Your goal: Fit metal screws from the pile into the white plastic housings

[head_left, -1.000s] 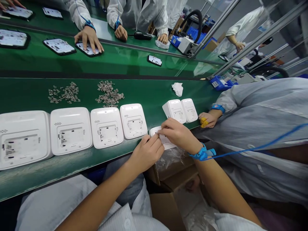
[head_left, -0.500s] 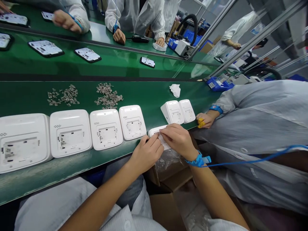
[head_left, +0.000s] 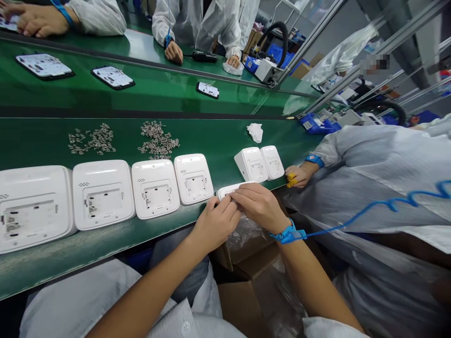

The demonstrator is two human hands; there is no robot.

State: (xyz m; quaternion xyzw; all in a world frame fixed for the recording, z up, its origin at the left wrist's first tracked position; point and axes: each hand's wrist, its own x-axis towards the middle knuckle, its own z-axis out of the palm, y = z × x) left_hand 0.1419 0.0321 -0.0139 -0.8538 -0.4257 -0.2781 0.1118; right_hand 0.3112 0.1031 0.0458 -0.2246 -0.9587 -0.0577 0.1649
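White unit [head_left: 227,189] sits right under the fingertips, at the front edge of the green bench [head_left: 214,134]. In the view it's in the gap between a row of 4 white housings [head_left: 192,164] on the left and 2 more white housings [head_left: 252,157] on the right, nearer the body than those 2. Can't tell if it rests on the bench or is held up at the edge.

Key relation: neither hand has ground to cover; unit lies straight ahead, directly beneath the fingers. Left hand [head_left: 216,223] comes in from the left, fingers curled, tips at the unit's left part. Right hand [head_left: 259,204] comes from the right, lies over more of the unit and hides most of its face. Fingertips of the 2 hands meet or nearly meet above it. Both look bent in a pinch; can't tell if a small part is grasped. Neither looks released.

Long axis: not readable, too much covered. Visible far edge slants, right end higher in view.

2 piles of small metal pieces [head_left: 159,141] lie behind the row, well apart from both hands. Blue wrist strap [head_left: 287,231] on right wrist, coiled cord running off right.
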